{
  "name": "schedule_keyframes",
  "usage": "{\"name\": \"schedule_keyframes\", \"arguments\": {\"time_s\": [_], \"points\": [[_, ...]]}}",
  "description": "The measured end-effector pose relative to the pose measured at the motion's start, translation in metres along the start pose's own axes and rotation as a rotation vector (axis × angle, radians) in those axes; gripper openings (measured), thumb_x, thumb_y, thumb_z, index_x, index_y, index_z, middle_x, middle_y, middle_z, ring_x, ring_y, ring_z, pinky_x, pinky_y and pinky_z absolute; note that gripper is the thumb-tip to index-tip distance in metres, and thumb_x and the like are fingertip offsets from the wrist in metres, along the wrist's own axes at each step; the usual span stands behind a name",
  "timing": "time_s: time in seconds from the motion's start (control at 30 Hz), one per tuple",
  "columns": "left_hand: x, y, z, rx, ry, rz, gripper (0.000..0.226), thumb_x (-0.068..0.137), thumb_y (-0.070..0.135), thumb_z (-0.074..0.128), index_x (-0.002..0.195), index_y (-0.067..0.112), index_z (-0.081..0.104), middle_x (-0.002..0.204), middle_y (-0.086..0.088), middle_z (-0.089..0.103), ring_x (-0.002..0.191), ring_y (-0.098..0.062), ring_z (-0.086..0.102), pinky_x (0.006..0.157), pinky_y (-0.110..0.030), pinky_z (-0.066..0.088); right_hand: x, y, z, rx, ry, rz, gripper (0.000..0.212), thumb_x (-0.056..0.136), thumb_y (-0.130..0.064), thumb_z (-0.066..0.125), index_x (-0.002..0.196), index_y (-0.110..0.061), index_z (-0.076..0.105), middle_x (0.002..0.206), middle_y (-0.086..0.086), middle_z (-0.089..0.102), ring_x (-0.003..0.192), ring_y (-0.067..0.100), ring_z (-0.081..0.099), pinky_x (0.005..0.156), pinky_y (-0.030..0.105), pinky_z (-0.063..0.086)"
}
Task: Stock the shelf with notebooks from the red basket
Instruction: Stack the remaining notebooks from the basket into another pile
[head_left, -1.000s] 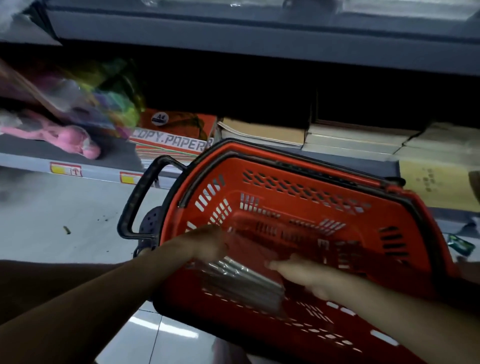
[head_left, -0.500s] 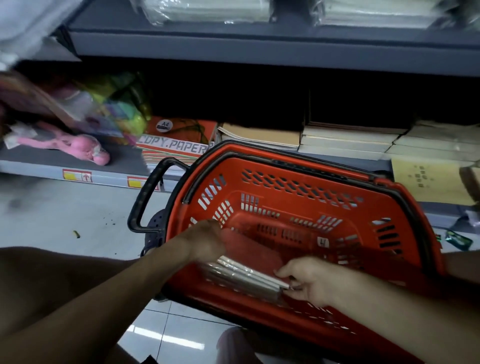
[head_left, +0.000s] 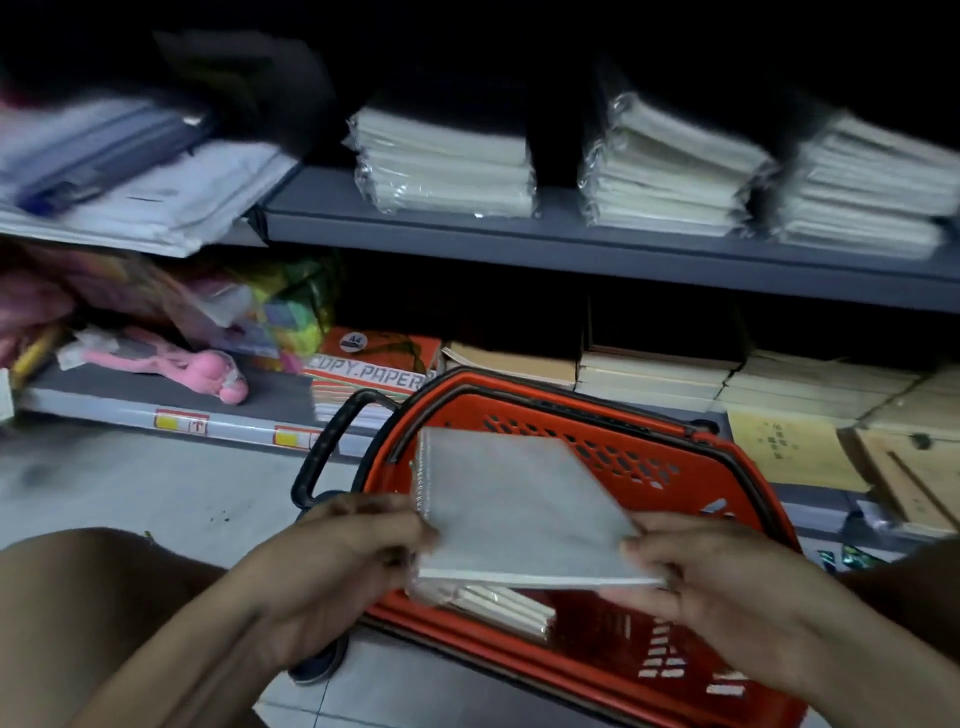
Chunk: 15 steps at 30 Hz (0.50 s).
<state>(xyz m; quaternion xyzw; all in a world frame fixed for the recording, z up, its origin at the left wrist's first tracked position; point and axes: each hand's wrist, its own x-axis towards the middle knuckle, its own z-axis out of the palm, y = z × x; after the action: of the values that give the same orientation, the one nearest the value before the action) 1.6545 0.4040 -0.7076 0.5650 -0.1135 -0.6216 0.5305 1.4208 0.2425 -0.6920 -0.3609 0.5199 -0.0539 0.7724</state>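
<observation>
A grey spiral-bound notebook (head_left: 514, 506) is held flat above the red basket (head_left: 613, 431). My left hand (head_left: 343, 551) grips its near left corner, and my right hand (head_left: 696, 566) pinches its near right corner. Below it, a plastic-wrapped pack of notebooks (head_left: 498, 605) lies in the basket's near end. The basket sits on the floor against the bottom shelf. The grey upper shelf (head_left: 571, 239) carries three wrapped stacks of white notebooks (head_left: 447, 166).
The basket's black handle (head_left: 327, 452) sticks out to the left. On the bottom shelf lie a copy paper ream (head_left: 369, 374), a pink toy (head_left: 208, 371) and tan notebook stacks (head_left: 654, 376). Loose papers and folders (head_left: 130, 182) overhang the upper left shelf. White tiled floor (head_left: 156, 493) lies at the left.
Both hands have lifted the grey notebook out of the basket, up off the wrapped pack. My view has tilted up, so the upper shelf with the white stacks now shows.
</observation>
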Motion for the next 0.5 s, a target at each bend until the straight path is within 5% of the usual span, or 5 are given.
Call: {"name": "schedule_keyframes", "arguments": {"time_s": [0.1, 0.2, 0.27, 0.33, 0.5], "points": [[-0.020, 0.013, 0.006, -0.025, -0.117, 0.152, 0.047, 0.071, -0.004, 0.067, 0.118, -0.003, 0.068, 0.128, -0.035, 0.060, 0.128, -0.053, 0.050, 0.115, -0.064, 0.028, -0.027, -0.016, 0.003, -0.012, -0.060, -0.141, 0.027, 0.088, 0.008, 0.060, 0.113, -0.002, 0.066, 0.099, 0.015, 0.078, 0.089, 0.031, 0.076, 0.065, 0.039, 0.064], [-0.034, 0.027, 0.007, -0.050, -0.160, 0.306, 0.047, 0.080, 0.001, 0.067, 0.126, 0.007, 0.066, 0.134, -0.027, 0.059, 0.129, -0.051, 0.050, 0.110, -0.068, 0.034, -0.041, -0.027, 0.013, -0.033, -0.090, -0.319, 0.031, 0.087, 0.006, 0.060, 0.111, -0.011, 0.066, 0.096, 0.009, 0.079, 0.087, 0.031, 0.076, 0.071, 0.043, 0.063], [-0.042, 0.038, 0.012, -0.017, -0.150, 0.405, 0.044, 0.087, 0.002, 0.066, 0.128, 0.016, 0.066, 0.133, -0.015, 0.065, 0.118, -0.041, 0.062, 0.087, -0.053, 0.058, -0.044, -0.033, 0.022, -0.037, -0.112, -0.439, 0.037, 0.086, 0.005, 0.058, 0.118, -0.014, 0.065, 0.102, 0.012, 0.078, 0.091, 0.034, 0.076, 0.071, 0.045, 0.064], [-0.043, 0.045, 0.014, -0.043, -0.096, 0.490, 0.042, 0.090, 0.006, 0.059, 0.127, 0.023, 0.068, 0.130, -0.007, 0.069, 0.097, -0.027, 0.071, 0.060, -0.034, 0.061, -0.043, -0.037, 0.030, -0.021, -0.158, -0.511, 0.043, 0.087, 0.006, 0.057, 0.122, -0.018, 0.064, 0.105, 0.014, 0.077, 0.091, 0.037, 0.075, 0.059, 0.041, 0.063], [-0.027, 0.061, 0.005, -0.074, 0.076, 0.680, 0.044, 0.096, 0.015, 0.059, 0.140, 0.021, 0.057, 0.136, -0.006, 0.065, 0.089, -0.020, 0.070, 0.054, -0.032, 0.060, -0.027, -0.050, 0.050, -0.035, -0.184, -0.655, 0.060, 0.079, -0.004, 0.061, 0.136, -0.020, 0.055, 0.107, 0.018, 0.076, 0.090, 0.039, 0.075, 0.071, 0.038, 0.063]]}}
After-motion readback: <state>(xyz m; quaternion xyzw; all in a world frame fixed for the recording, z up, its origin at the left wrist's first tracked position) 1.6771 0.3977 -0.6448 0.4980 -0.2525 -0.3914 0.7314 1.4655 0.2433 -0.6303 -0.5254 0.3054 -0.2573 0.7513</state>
